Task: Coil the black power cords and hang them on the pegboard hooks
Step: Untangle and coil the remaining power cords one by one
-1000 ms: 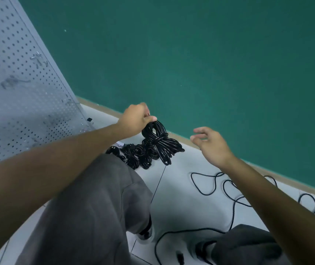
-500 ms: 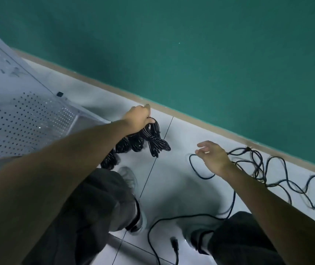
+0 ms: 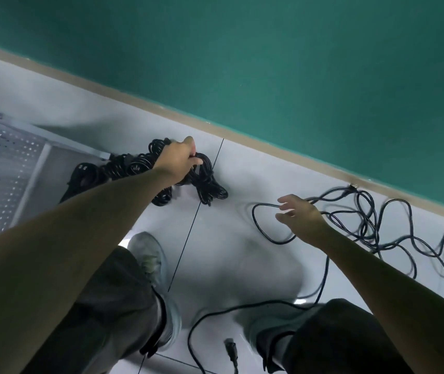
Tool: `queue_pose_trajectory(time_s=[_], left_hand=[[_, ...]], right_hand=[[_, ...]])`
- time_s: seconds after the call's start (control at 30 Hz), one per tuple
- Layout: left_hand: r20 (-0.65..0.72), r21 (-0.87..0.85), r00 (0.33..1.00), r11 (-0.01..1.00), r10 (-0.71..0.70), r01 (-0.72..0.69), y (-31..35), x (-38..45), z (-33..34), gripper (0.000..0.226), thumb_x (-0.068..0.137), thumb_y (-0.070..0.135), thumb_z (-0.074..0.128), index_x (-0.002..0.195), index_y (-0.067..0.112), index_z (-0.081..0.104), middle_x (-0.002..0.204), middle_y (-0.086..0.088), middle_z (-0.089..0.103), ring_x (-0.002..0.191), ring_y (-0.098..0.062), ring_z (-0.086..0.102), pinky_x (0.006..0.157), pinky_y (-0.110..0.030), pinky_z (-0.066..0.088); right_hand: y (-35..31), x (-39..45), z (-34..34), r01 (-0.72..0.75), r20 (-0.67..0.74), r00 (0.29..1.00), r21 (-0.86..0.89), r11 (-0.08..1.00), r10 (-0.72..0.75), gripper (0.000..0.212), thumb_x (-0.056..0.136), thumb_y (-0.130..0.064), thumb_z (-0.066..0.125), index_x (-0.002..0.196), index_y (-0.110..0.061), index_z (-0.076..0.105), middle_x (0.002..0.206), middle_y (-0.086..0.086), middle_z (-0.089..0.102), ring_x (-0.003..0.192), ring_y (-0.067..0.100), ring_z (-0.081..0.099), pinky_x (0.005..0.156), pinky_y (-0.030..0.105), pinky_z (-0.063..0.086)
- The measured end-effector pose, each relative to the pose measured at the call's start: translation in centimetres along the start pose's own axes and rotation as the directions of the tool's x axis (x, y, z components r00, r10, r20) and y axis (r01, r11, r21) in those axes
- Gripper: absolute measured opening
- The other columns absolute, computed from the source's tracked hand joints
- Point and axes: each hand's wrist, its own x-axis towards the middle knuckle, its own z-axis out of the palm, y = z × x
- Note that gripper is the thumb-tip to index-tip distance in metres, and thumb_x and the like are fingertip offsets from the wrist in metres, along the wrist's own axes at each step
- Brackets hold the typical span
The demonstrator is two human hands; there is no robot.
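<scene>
My left hand [image 3: 179,164] grips a tied black coiled cord [image 3: 208,182], which lies low against the white floor. Beside it sits a pile of several more coiled black cords [image 3: 123,168]. My right hand [image 3: 300,218] hovers with fingers spread and relaxed just above a loose black power cord [image 3: 372,225] that sprawls in loops across the floor to the right. One plug end [image 3: 230,352] of it lies between my feet. The grey pegboard [image 3: 2,168] shows at the left edge, no hooks visible.
A green wall with a tan baseboard [image 3: 283,149] runs diagonally behind the cords. My two shoes [image 3: 150,260] and grey trouser legs fill the lower frame. The pegboard's metal frame leg [image 3: 33,179] stands close to the cord pile.
The view tilted down from the pegboard to the floor. My left hand lowered the tied coil onto the floor beside the pile. My right hand dropped toward the loose cord.
</scene>
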Motion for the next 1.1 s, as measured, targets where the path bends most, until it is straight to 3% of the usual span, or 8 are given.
queue_pose_trajectory(time_s=[0.1, 0.27, 0.47, 0.57, 0.67, 0.8, 0.93, 1.1], left_hand=[[-0.055, -0.073, 0.996, 0.995, -0.076, 0.072, -1.0, 0.9, 1.1, 0.026, 0.099, 0.03, 0.067, 0.106, 0.008, 0.055, 0.098, -0.012, 0.066, 0.091, -0.029, 0.062, 0.076, -0.038, 0.049], [-0.054, -0.176, 0.99, 0.978, -0.127, 0.116, -2.2, 1.4, 1.9, 0.021, 0.099, 0.022, 0.069, 0.113, 0.01, 0.058, 0.114, -0.009, 0.069, 0.106, -0.026, 0.064, 0.093, -0.04, 0.052], [-0.057, -0.21, 0.99, 0.971, -0.131, 0.116, -2.5, 0.1, 1.3, 0.028, 0.097, 0.023, 0.072, 0.119, 0.012, 0.059, 0.117, -0.006, 0.069, 0.107, -0.02, 0.063, 0.086, -0.028, 0.044], [-0.035, -0.195, 0.997, 0.979, -0.073, 0.065, -2.3, -1.6, 2.3, 0.031, 0.095, 0.029, 0.073, 0.117, 0.013, 0.06, 0.114, -0.004, 0.068, 0.099, -0.023, 0.066, 0.084, -0.033, 0.05], [0.021, -0.224, 0.999, 0.974, -0.027, 0.031, -2.2, -3.3, 4.4, 0.029, 0.091, 0.032, 0.076, 0.11, 0.017, 0.061, 0.107, -0.001, 0.068, 0.09, -0.022, 0.065, 0.081, -0.039, 0.053], [0.057, -0.234, 0.998, 0.972, 0.002, 0.012, -1.6, -4.5, 6.6, 0.026, 0.089, 0.036, 0.077, 0.103, 0.023, 0.06, 0.105, 0.006, 0.065, 0.098, -0.015, 0.061, 0.085, -0.034, 0.05], [0.088, -0.221, 0.996, 0.975, 0.021, -0.001, -0.7, -4.7, 7.2, 0.026, 0.09, 0.035, 0.076, 0.106, 0.02, 0.063, 0.108, 0.005, 0.066, 0.094, -0.015, 0.061, 0.086, -0.035, 0.051], [0.163, -0.192, 0.986, 0.981, 0.033, -0.001, 1.1, -4.8, 6.3, 0.023, 0.093, 0.038, 0.072, 0.105, 0.022, 0.061, 0.108, 0.007, 0.065, 0.093, -0.016, 0.062, 0.086, -0.036, 0.052]], right_hand=[[0.9, 1.6, -0.1, 0.003, -0.002, 1.0, -0.047, 0.999, -0.003, 0.034, 0.094, -0.019, 0.071, 0.127, -0.021, 0.061, 0.117, 0.0, 0.065, 0.101, 0.02, 0.063, 0.078, 0.026, 0.047], [1.6, 2.8, 0.0, 0.016, 0.014, 1.0, -0.1, 0.995, -0.014, 0.035, 0.094, -0.021, 0.072, 0.128, -0.022, 0.061, 0.116, -0.002, 0.064, 0.101, 0.019, 0.064, 0.08, 0.027, 0.048], [2.4, 2.6, 2.0, 0.053, 0.082, 0.996, -0.15, 0.987, -0.041, 0.04, 0.094, -0.02, 0.071, 0.133, -0.021, 0.061, 0.13, 0.002, 0.062, 0.102, 0.017, 0.059, 0.08, 0.026, 0.044], [3.0, 2.5, 4.1, 0.064, 0.162, 0.986, -0.205, 0.977, -0.031, 0.05, 0.095, -0.02, 0.071, 0.142, -0.021, 0.056, 0.148, 0.004, 0.052, 0.127, 0.023, 0.052, 0.101, 0.034, 0.045], [3.6, 3.0, 6.2, 0.09, 0.236, 0.971, -0.256, 0.962, -0.028, 0.053, 0.096, -0.016, 0.068, 0.146, -0.023, 0.052, 0.155, 0.008, 0.044, 0.141, 0.028, 0.042, 0.116, 0.04, 0.034], [3.6, 3.8, 7.9, 0.058, 0.25, 0.968, -0.216, 0.975, -0.003, 0.053, 0.098, -0.013, 0.063, 0.148, -0.025, 0.051, 0.154, 0.011, 0.043, 0.142, 0.031, 0.037, 0.114, 0.039, 0.035], [3.2, 4.3, 8.5, 0.002, 0.26, 0.964, -0.231, 0.973, 0.06, 0.056, 0.101, -0.025, 0.063, 0.153, -0.019, 0.045, 0.155, 0.013, 0.042, 0.144, 0.031, 0.033, 0.115, 0.042, 0.034], [2.2, 2.8, 6.8, 0.017, 0.154, 0.988, -0.137, 0.99, 0.005, 0.052, 0.099, -0.028, 0.066, 0.146, -0.011, 0.053, 0.147, 0.009, 0.053, 0.133, 0.026, 0.049, 0.107, 0.033, 0.038]])
